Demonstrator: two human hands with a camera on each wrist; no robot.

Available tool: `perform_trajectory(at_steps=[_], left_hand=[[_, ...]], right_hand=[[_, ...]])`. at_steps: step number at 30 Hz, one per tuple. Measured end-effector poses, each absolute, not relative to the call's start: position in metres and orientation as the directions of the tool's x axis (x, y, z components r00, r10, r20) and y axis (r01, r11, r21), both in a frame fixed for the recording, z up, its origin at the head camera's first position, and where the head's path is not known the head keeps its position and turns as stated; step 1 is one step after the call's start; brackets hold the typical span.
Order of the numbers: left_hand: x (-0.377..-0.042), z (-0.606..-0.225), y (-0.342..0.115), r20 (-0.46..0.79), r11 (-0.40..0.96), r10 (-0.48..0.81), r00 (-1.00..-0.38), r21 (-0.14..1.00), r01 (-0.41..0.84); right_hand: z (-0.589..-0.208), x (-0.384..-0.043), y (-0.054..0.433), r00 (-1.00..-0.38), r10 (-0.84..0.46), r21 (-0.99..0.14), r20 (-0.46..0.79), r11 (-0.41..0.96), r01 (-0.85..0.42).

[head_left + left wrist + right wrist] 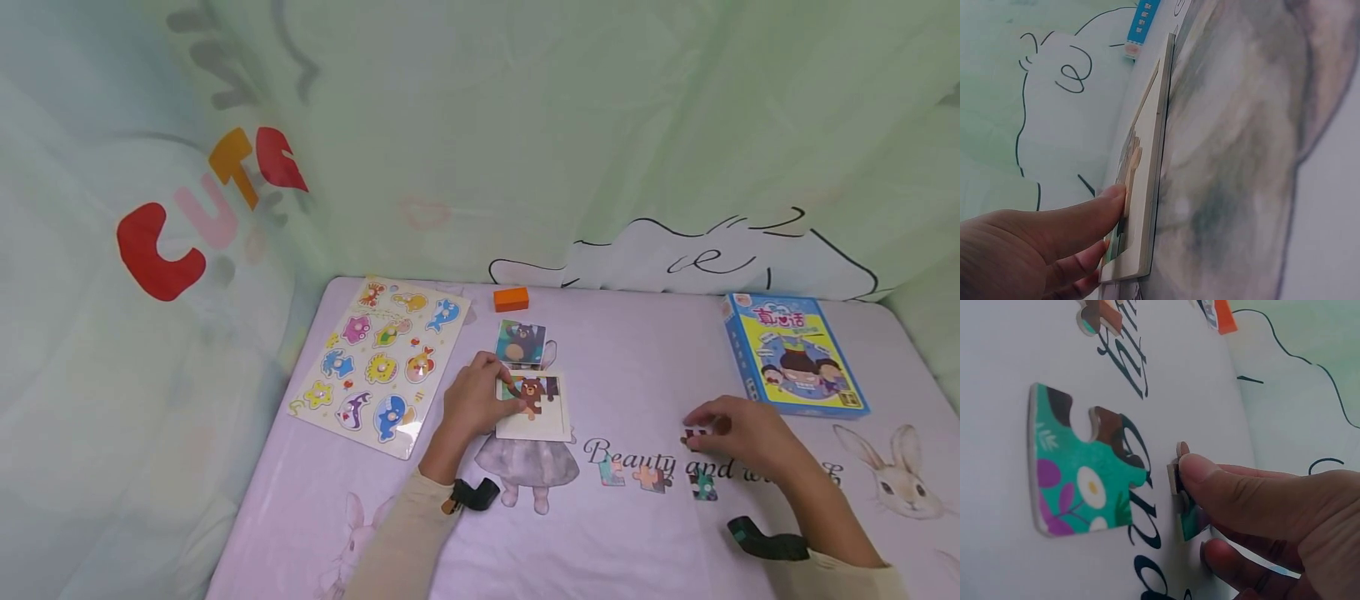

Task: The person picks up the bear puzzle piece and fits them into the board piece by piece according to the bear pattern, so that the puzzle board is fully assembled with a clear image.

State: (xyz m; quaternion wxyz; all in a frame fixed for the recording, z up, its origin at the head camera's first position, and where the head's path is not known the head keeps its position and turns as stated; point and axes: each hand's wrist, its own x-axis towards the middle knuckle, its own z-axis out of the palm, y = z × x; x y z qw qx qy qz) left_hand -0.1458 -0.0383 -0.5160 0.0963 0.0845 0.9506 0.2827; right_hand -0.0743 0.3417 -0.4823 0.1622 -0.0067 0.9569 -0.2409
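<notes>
Brown-and-teal piece (1191,522): pinched by thumb and fingers of the right hand (738,429), at about 3 o'clock from the tray (551,425); full contact with the worktop (637,375) impossible to tell.
Likely feel of that piece: very light, thin, stiff; printed face perhaps slightly slick, narrow knob probably easiest to bend or fray.
Best hold: by opposite cut edges, lightly, well away from the knob.
Pale tray: gripped by the left hand (480,396) along the 9-to-11 o'clock side, thumb on the joined bear pieces (531,392); seemingly rigid and light enough to skid, so best steadied by the rim.
Flowered teal piece (1079,472): flat, at 6 o'clock from the pinched piece; best lifted by an edge.
Peach piece (652,478): near, between 7 and 8 o'clock.
Bear card (522,342): just beyond the tray, at 12 o'clock.
Blue box (802,358): between 1 and 2 o'clock from the right hand.
</notes>
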Motion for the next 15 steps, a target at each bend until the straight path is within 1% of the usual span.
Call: perform_trajectory(at_steps=[10, 15], left_hand=[[-0.1464, -0.5168, -0.0388, -0.134, 0.825, 0.218, -0.967, 0.555, 0.109], [-0.1462, -0.5161, -0.0391, -0.133, 0.822, 0.218, -0.967, 0.559, 0.108]], right_hand=[[-0.4852, -0.0733, 0.3414, -0.953, -0.093, -0.473, -0.288, 0.879, 0.057], [-0.4829, -0.0740, 0.3402, -0.946, -0.087, -0.483, -0.312, 0.872, 0.079]])
